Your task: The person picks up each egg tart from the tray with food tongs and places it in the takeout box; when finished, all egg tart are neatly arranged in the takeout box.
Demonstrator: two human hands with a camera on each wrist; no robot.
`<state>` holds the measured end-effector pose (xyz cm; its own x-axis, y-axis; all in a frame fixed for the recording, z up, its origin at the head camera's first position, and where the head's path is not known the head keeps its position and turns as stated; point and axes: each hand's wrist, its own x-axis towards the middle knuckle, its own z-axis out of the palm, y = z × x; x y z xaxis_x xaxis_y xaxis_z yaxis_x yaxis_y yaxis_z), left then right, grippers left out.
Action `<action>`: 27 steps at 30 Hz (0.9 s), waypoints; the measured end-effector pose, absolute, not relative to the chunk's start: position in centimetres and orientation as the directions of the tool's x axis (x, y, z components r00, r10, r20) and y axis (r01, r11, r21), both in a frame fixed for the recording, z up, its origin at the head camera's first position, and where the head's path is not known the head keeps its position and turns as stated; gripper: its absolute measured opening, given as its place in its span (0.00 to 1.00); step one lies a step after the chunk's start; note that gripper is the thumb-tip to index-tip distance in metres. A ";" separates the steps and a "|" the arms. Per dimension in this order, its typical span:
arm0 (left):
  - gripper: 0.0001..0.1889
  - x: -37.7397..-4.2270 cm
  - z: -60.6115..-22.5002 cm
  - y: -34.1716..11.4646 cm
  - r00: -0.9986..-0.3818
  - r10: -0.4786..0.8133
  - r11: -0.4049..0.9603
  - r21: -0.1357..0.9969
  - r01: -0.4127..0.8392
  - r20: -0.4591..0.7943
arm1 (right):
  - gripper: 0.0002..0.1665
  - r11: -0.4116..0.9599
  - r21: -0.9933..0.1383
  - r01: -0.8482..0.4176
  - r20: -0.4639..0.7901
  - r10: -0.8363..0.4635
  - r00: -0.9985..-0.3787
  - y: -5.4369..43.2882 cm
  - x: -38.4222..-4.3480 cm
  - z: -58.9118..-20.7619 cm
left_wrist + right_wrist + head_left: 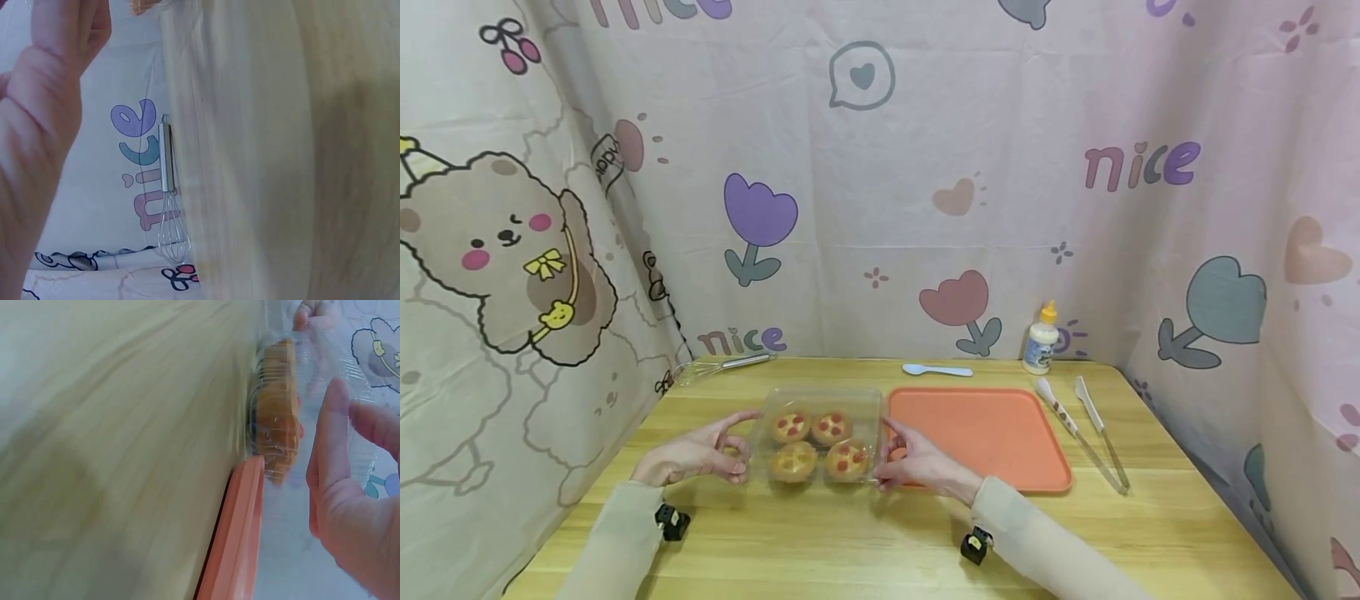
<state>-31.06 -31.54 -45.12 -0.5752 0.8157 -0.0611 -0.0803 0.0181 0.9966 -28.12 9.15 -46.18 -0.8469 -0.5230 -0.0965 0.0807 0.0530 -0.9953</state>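
Note:
Between both hands is a clear plastic clamshell box (817, 397) holding several small round tarts (831, 427) with red bits on top. My left hand (703, 450) holds its left side, index finger stretched toward the far corner and the other fingers lower down. My right hand (928, 462) grips the right side, beside the left edge of a coral tray (977, 437). The right wrist view shows the fingers and thumb of the right hand (353, 481) at the box's rim (365, 447). In the left wrist view the fingertips are out of frame.
A whisk (741, 362) lies at the back left of the wooden table (820, 550). A light blue spoon (937, 370) is near the back edge. At the back right stands a white bottle (1040, 346) with a yellow cap, near tongs (1086, 437). A printed curtain (865, 167) hangs behind.

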 end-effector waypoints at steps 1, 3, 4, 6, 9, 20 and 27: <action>0.51 -31.0 -45.1 -31.5 -0.578 0.814 0.020 0.997 -0.079 -0.063 | 0.61 0.059 -0.995 0.079 -0.098 -0.523 -0.847 9.1 -28.1 -46.1; 0.51 -31.1 -45.1 -31.5 -0.581 0.811 0.028 0.997 -0.076 -0.067 | 0.61 0.061 -0.995 0.078 -0.099 -0.524 -0.846 9.1 -28.1 -46.0; 0.51 -31.1 -45.1 -31.5 -0.583 0.809 0.036 0.997 -0.074 -0.072 | 0.61 0.058 -0.995 0.080 -0.099 -0.523 -0.846 9.2 -28.1 -46.0; 0.51 -31.1 -45.0 -31.4 -0.591 0.802 0.050 0.996 -0.074 -0.084 | 0.60 0.044 -0.995 0.088 -0.098 -0.522 -0.847 9.2 -28.0 -45.9; 0.51 -31.2 -45.0 -31.4 -0.598 0.796 0.063 0.995 -0.073 -0.094 | 0.60 0.038 -0.995 0.095 -0.101 -0.517 -0.850 9.3 -27.9 -45.8; 0.46 -30.6 -43.8 -31.1 -0.713 0.682 0.264 0.964 0.034 -0.161 | 0.48 0.091 -0.995 0.039 -0.082 -0.525 -0.847 10.8 -27.8 -45.7; 0.29 -30.1 -42.2 -29.1 -0.913 0.399 0.502 0.853 0.143 -0.082 | 0.31 0.273 -0.950 -0.151 0.003 -0.475 -0.880 12.3 -28.5 -44.9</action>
